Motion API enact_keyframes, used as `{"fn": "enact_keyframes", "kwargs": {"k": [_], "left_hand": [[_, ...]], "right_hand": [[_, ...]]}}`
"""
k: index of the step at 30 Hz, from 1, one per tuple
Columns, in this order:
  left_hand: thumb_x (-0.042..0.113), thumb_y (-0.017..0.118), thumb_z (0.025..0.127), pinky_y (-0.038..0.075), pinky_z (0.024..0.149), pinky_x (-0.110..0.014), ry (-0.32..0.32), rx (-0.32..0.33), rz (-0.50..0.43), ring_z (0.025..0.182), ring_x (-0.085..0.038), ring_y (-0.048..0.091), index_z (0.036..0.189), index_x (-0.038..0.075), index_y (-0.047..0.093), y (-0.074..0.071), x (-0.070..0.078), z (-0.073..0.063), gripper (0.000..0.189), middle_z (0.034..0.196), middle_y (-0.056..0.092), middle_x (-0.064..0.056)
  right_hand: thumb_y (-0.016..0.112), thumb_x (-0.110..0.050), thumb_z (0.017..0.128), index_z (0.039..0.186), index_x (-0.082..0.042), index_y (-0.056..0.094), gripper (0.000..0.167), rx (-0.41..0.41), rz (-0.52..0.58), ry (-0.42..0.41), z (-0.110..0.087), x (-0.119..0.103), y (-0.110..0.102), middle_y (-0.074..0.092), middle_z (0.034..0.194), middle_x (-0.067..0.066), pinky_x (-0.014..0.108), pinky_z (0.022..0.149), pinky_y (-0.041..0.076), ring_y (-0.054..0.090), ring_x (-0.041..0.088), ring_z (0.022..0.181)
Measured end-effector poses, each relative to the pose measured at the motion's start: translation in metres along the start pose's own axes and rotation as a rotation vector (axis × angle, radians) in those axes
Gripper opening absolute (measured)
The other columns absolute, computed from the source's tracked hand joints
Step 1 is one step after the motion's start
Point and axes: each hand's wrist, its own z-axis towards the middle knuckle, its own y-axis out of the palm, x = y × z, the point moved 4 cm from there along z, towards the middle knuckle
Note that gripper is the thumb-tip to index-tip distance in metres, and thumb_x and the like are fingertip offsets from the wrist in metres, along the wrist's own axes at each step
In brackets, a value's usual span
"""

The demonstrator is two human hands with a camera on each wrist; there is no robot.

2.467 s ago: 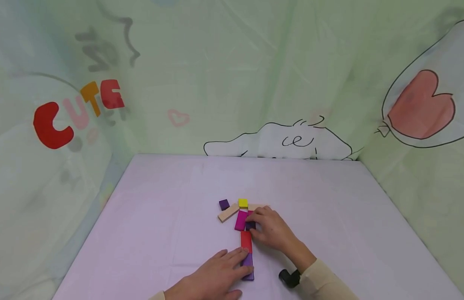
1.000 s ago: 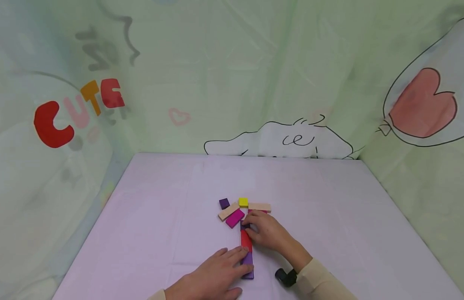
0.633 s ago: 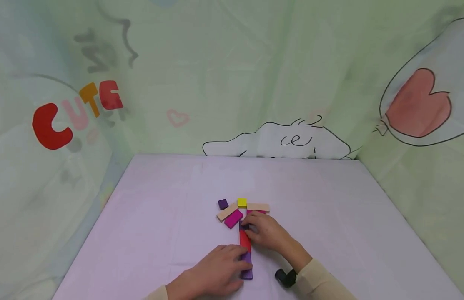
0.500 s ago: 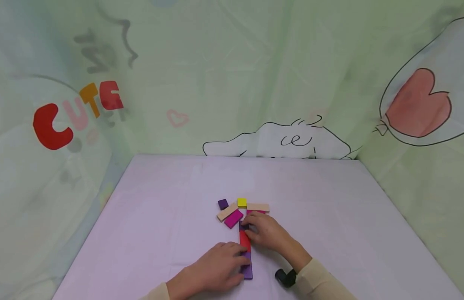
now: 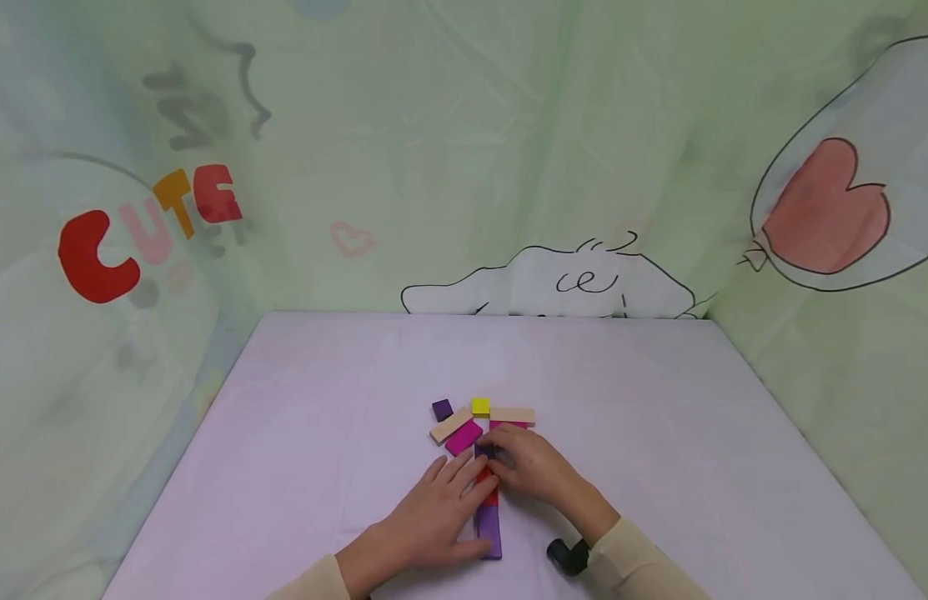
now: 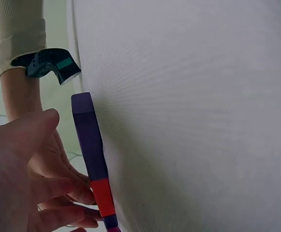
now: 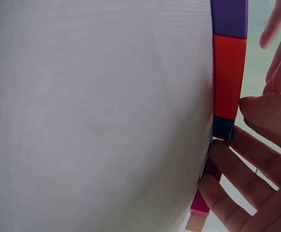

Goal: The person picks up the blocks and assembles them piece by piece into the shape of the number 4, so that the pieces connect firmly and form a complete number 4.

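A purple block [image 5: 489,531], a red block [image 5: 490,499] and a small dark purple block [image 5: 479,451] lie end to end in a line on the table. My right hand [image 5: 534,467] pinches the dark block from the right; in the right wrist view its thumb rests by the red block [image 7: 229,75] and a fingertip is at the dark block's [image 7: 223,128] far end. My left hand [image 5: 432,518] spreads its fingers over the red block, partly hiding it. The left wrist view shows the left thumb held apart from the purple block [image 6: 90,140].
Beyond the line sit two magenta blocks [image 5: 464,437], two plain wooden blocks [image 5: 512,415], a yellow cube [image 5: 480,407] and a dark purple cube [image 5: 443,409]. A black device [image 5: 567,557] is worn at the right wrist. Printed cloth walls surround the white table [image 5: 343,375].
My right hand has brought the dark block left to the red block's far end. The left magenta block now lies slanted. My left hand has lifted from the purple block and slid forward over the red one.
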Motion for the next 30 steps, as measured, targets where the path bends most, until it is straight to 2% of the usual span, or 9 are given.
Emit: {"fn": "enact_keyframes", "kwargs": {"k": [9,14,25,30], "left_hand": [[0.075,0.052,0.093,0.028,0.125,-0.057,-0.061,-0.072,0.006,0.160,-0.027,0.024,0.162,0.017,0.035,0.0098,-0.0070,0.0023,0.092,0.172,0.026,-0.005],[0.075,0.052,0.092,0.027,0.125,-0.057,-0.069,-0.104,0.003,0.160,-0.026,0.023,0.163,0.018,0.035,0.0106,-0.0090,0.0038,0.092,0.172,0.027,-0.003],[0.075,0.052,0.092,0.028,0.125,-0.057,-0.060,-0.149,-0.013,0.159,-0.023,0.026,0.163,0.018,0.035,0.0110,-0.0101,0.0071,0.092,0.171,0.030,0.000],[0.075,0.052,0.092,0.028,0.125,-0.057,-0.062,-0.161,-0.029,0.160,-0.023,0.025,0.163,0.018,0.033,0.0109,-0.0091,0.0077,0.093,0.171,0.028,0.000]], "right_hand": [[0.078,-0.009,0.090,0.123,-0.009,0.070,0.035,0.025,-0.002,-0.031,0.0013,0.0006,0.0001,0.072,0.119,0.007,0.048,0.101,0.056,0.069,0.026,0.113],[0.079,-0.009,0.090,0.124,-0.008,0.070,0.035,0.030,-0.006,-0.044,0.0023,0.0006,0.0011,0.072,0.121,0.008,0.049,0.103,0.055,0.068,0.027,0.117],[0.078,-0.010,0.090,0.123,-0.010,0.071,0.034,0.018,-0.006,-0.023,0.0033,0.0002,0.0006,0.070,0.122,0.006,0.048,0.102,0.056,0.068,0.026,0.114],[0.080,-0.012,0.089,0.117,-0.015,0.074,0.029,0.100,-0.050,0.008,0.0024,0.0009,-0.0039,0.069,0.116,0.000,0.043,0.098,0.058,0.068,0.019,0.106]]}}
